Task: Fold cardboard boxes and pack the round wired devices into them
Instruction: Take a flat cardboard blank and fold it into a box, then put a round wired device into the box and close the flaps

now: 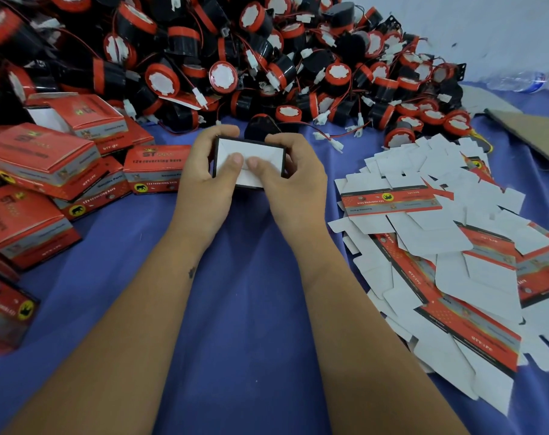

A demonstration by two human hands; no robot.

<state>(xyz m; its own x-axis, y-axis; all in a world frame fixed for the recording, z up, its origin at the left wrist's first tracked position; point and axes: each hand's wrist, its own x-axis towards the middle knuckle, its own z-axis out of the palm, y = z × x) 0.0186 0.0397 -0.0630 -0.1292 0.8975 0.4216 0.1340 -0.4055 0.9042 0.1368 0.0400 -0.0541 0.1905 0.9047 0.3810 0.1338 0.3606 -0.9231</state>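
Two bare forearms are reaching up from the bottom of the frame to a half-formed cardboard box at centre, where the left hand and right hand are each curling round one short end while both thumbs are pressing the white end flaps down onto its open face. Box is lying with its long axis running left to right across the frame, clamped evenly between the two hands, so neither hand is nearer; any further tuck appears to turn on the thumbs pushing inward from the middle. Just above it, a loose round wired device is sitting at the foot of the heap of devices filling the upper frame. Finished red boxes are crowding the left edge, and flat unfolded box blanks are fanning out on the right. Everything is resting on a blue cloth, with a brown cardboard sheet at upper right.
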